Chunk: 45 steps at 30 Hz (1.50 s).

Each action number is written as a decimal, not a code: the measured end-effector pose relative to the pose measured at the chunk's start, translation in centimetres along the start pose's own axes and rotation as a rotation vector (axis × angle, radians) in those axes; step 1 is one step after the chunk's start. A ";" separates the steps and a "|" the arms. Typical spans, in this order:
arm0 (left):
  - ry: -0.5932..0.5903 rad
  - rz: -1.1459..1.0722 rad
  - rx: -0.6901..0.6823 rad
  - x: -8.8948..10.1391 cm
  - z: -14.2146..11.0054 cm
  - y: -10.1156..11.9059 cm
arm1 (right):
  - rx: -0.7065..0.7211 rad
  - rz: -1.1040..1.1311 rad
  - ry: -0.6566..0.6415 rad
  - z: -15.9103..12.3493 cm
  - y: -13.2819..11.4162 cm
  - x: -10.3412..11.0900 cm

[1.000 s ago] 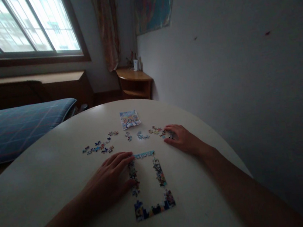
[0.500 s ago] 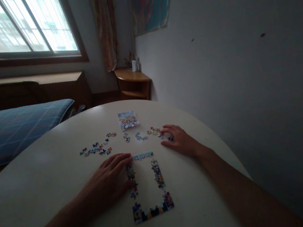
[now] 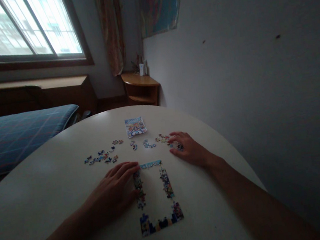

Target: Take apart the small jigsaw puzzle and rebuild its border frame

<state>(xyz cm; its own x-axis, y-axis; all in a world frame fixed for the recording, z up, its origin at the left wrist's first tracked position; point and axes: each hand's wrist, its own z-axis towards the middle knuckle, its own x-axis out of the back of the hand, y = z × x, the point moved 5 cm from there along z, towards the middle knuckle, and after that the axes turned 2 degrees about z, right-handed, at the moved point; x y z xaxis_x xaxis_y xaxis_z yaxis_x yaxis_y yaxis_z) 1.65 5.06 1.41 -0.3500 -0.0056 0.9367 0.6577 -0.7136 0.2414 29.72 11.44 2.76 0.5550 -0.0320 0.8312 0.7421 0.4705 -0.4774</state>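
Note:
A partly joined jigsaw border lies on the white round table, with gaps along its left and right sides. My left hand rests flat at the border's upper left corner, fingers stretched out and covering part of that edge. Beyond the border's right side, my right hand lies with thumb and fingers apart around a few loose puzzle pieces. Just left of its fingertips is a cluster of colourful puzzle pieces. Pale blue pieces and a small group of pieces sit further left.
A larger heap of loose pieces is spread at the left. Behind the pieces lies a printed picture sheet. A wall runs along the right, a mattress stands at the left, and a corner shelf is beyond the table.
The view has shifted slightly, moving the scene a little to the left. My left hand stays on the border; my right hand stays by the loose pieces with only slight finger movement.

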 end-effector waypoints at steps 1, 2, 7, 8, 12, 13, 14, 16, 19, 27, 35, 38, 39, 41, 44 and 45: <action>0.000 0.001 0.002 0.0 0.0 0.0 | -0.008 -0.005 0.009 0.0 0.0 0.0; 0.001 0.001 0.002 0.1 0.0 0.0 | -0.010 -0.009 0.013 0.0 0.0 0.0; -0.001 -0.008 0.006 0.3 0.0 0.1 | 0.086 0.004 -0.052 0.0 -0.8 -0.2; -0.002 -0.009 0.005 0.3 0.0 0.2 | 0.094 0.006 -0.059 0.0 -0.9 -0.2; 0.011 -0.015 -0.001 0.2 0.0 0.0 | 0.057 -0.004 -0.040 0.0 -1.0 -0.1; 0.011 -0.013 -0.004 0.2 0.0 0.0 | 0.048 -0.009 -0.036 0.0 -1.0 -0.1; 0.011 -0.012 -0.004 0.1 0.0 -0.1 | 0.041 -0.013 -0.032 0.1 -1.0 -0.1; 0.014 -0.010 -0.001 0.1 0.0 -0.1 | 0.033 -0.015 -0.026 0.1 -1.0 -0.2; 0.009 -0.013 0.004 0.1 0.0 -0.1 | 0.028 -0.008 -0.024 0.1 -1.2 -0.2; 0.008 -0.011 -0.003 0.0 0.0 -0.1 | 0.021 0.005 -0.042 0.2 -1.1 -0.6; 0.003 0.005 -0.008 0.0 0.0 -0.1 | -0.007 -0.013 -0.068 0.3 -1.1 -0.6; 0.000 0.010 0.001 0.0 0.0 -0.1 | -0.012 -0.053 -0.088 0.4 -1.7 -0.4; -0.001 0.008 0.004 0.1 0.0 -0.1 | -0.016 -0.063 -0.097 0.4 -1.9 -0.4; -0.002 0.003 0.002 0.1 0.1 0.0 | -0.023 -0.059 -0.111 0.3 -2.2 -0.3; -0.007 0.005 0.000 0.2 0.1 0.0 | -0.016 0.025 -0.125 0.2 -2.6 -0.4; -0.011 0.005 0.000 0.2 0.1 0.0 | -0.013 0.072 -0.126 0.1 -2.8 -0.4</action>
<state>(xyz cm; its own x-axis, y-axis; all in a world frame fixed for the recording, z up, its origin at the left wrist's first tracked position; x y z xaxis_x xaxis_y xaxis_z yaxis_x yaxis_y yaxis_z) 1.63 5.07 1.66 -0.3395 -0.0019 0.9406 0.6597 -0.7133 0.2367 27.42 10.27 3.82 0.5561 0.1126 0.8235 0.7072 0.4564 -0.5400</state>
